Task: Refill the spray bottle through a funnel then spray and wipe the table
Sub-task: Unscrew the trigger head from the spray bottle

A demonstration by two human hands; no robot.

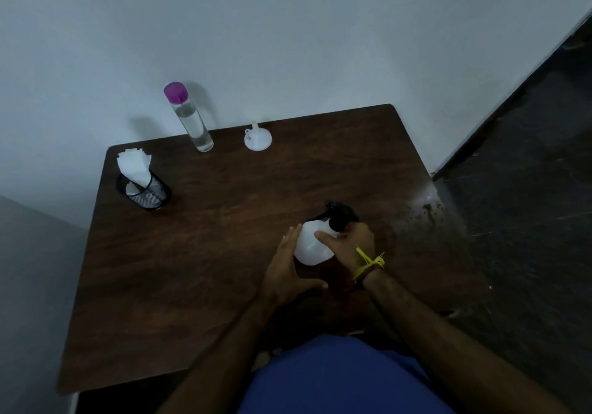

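Note:
A white spray bottle (310,246) with a black trigger head stands on the dark wooden table (198,253), right of the middle. My right hand (350,240) grips it near the neck, thumb across the white body. My left hand (288,269) lies flat against the bottle's left side with fingers extended. A white funnel (258,138) rests mouth down at the table's far edge. Left of it stands a tall clear water bottle (193,122) with a purple cap, shut.
A black mesh cup (145,193) holding white paper tissues (134,165) stands at the far left corner. A pale wall runs behind the table. Dark floor lies to the right, past the table's right edge.

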